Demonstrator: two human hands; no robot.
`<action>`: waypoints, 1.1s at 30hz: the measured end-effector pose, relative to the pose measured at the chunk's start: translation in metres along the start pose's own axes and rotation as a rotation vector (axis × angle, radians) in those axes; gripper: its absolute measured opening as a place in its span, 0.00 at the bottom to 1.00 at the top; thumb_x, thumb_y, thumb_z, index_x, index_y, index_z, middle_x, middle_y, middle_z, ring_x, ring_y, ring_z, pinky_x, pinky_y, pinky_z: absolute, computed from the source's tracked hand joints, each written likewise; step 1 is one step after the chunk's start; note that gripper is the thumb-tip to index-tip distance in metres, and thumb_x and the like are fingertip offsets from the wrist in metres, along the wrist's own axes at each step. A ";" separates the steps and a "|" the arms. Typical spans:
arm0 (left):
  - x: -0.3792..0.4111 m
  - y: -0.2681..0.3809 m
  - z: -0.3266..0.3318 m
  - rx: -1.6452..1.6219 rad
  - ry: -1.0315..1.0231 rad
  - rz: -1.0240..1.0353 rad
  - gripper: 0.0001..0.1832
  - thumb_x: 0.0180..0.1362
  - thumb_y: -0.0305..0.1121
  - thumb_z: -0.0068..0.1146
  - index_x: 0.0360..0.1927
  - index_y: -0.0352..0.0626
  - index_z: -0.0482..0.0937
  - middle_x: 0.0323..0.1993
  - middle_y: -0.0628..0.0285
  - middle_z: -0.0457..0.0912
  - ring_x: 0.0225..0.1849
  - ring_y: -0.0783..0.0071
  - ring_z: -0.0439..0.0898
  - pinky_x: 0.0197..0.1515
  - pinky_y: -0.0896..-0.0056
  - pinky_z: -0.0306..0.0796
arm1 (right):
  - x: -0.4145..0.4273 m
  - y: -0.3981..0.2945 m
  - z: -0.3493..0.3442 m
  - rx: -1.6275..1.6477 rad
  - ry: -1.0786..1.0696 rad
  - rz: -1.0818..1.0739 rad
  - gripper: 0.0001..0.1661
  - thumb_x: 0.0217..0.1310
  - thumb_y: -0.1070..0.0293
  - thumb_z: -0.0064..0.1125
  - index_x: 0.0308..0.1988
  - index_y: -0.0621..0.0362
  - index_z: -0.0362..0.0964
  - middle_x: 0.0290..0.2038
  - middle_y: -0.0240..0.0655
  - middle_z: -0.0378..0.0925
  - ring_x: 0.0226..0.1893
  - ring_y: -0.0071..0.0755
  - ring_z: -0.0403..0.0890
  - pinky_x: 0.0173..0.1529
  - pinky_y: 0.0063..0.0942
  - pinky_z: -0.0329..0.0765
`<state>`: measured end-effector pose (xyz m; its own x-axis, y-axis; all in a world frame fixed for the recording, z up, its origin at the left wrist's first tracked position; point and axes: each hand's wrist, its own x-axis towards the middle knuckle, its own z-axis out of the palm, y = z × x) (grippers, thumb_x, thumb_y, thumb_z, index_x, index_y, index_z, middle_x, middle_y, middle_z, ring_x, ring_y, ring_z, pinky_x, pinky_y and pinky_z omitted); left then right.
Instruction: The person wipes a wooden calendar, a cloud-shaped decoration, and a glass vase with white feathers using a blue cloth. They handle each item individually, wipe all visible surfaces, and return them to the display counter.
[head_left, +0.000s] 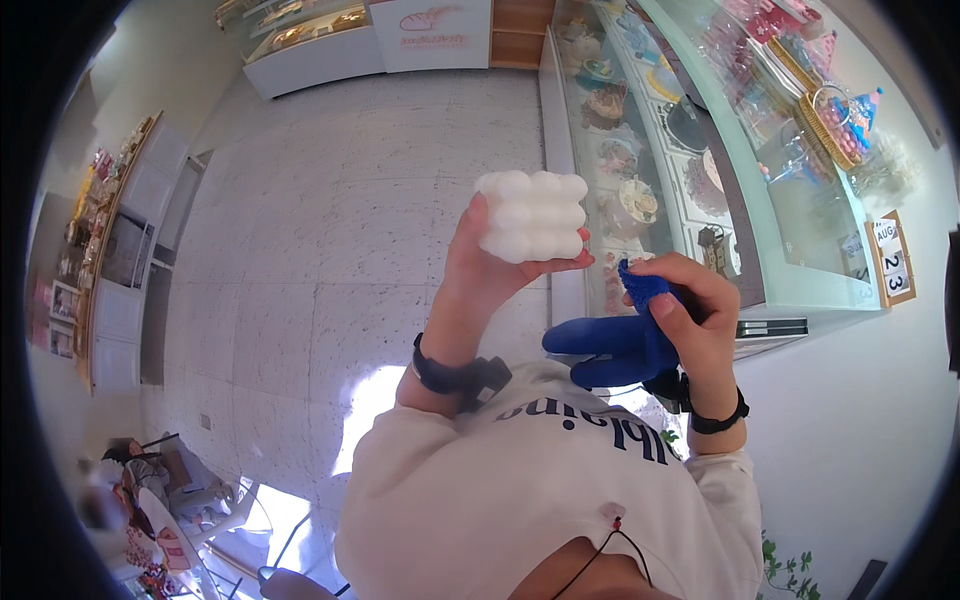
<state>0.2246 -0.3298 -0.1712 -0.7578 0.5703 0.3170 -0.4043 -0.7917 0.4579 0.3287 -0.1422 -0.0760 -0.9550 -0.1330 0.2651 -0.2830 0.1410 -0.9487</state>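
Observation:
A white bubble-cube candle (534, 216), or an ornament of that shape, rests in my left hand (480, 262), gripped from below and from its left side. My right hand (697, 307) pinches a blue cloth (622, 341) between thumb and fingers. Folds of the cloth hang toward my chest, below and to the right of the cube. Cube and cloth are apart. Both hands are in the air in front of my body, the right one close to the glass display case (817, 289).
Decorated cakes (630, 206) stand inside the case on my right. On its top are a wicker basket (829, 131) and a wooden block calendar (892, 259). A cabinet with goods (120, 247) lines the left wall. A person (150, 472) sits by a round table (161, 517) at lower left.

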 end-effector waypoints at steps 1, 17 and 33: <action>-0.001 -0.001 -0.004 -0.123 -0.050 0.007 0.43 0.55 0.73 0.35 0.64 0.49 0.61 0.57 0.48 0.70 0.54 0.47 0.73 0.51 0.42 0.70 | 0.000 0.000 0.001 -0.010 -0.027 -0.047 0.14 0.60 0.69 0.56 0.44 0.65 0.77 0.35 0.35 0.78 0.35 0.24 0.76 0.41 0.20 0.72; 0.003 0.007 0.020 0.347 -0.079 0.026 0.39 0.52 0.63 0.54 0.55 0.37 0.67 0.51 0.49 0.74 0.52 0.58 0.76 0.52 0.63 0.70 | 0.014 -0.022 0.024 -0.626 -0.097 -0.429 0.19 0.51 0.81 0.55 0.46 0.58 0.75 0.33 0.35 0.77 0.31 0.32 0.80 0.29 0.25 0.75; 0.002 0.008 0.019 0.618 0.083 0.049 0.42 0.43 0.50 0.67 0.58 0.39 0.64 0.50 0.58 0.74 0.53 0.68 0.75 0.54 0.67 0.70 | 0.016 -0.013 0.009 -0.492 -0.114 -0.154 0.15 0.55 0.83 0.53 0.44 0.60 0.76 0.28 0.35 0.73 0.25 0.30 0.72 0.30 0.23 0.68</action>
<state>0.2296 -0.3311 -0.1511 -0.8152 0.4978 0.2961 -0.0154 -0.5296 0.8481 0.3178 -0.1550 -0.0609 -0.8909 -0.2905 0.3491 -0.4540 0.5513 -0.6999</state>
